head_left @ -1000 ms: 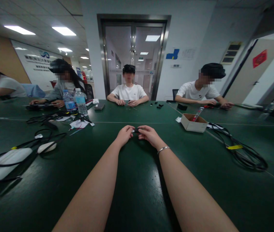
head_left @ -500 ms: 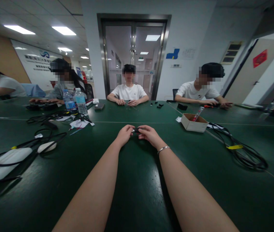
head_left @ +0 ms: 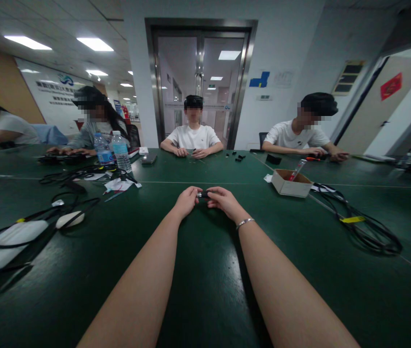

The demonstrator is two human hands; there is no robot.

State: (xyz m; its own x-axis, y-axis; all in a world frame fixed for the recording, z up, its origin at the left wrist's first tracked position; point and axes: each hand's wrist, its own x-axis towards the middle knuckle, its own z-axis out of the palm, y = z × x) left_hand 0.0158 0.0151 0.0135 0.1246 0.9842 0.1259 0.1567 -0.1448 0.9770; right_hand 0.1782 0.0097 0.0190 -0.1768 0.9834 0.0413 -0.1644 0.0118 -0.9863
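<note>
Left hand [head_left: 186, 202]: fingertips pinched together on the silvery end of a small object [head_left: 203, 195].
Right hand [head_left: 224, 199]: fingers closed around the black end (a silver bracelet [head_left: 244, 223] rings the wrist).
Small object: held crosswise between the hands, over the green table [head_left: 205, 270]; contact with the surface cannot be told.
Cardboard box [head_left: 291, 188]: on the table, right of the hands, near coiled black cable [head_left: 374, 243].

small held piece [head_left: 203, 195] has a shiny metal-looking end, bracelet [head_left: 245, 223] same, tabletop [head_left: 205, 285] kinda glossy, open box [head_left: 290, 189] matt cardboard
</note>
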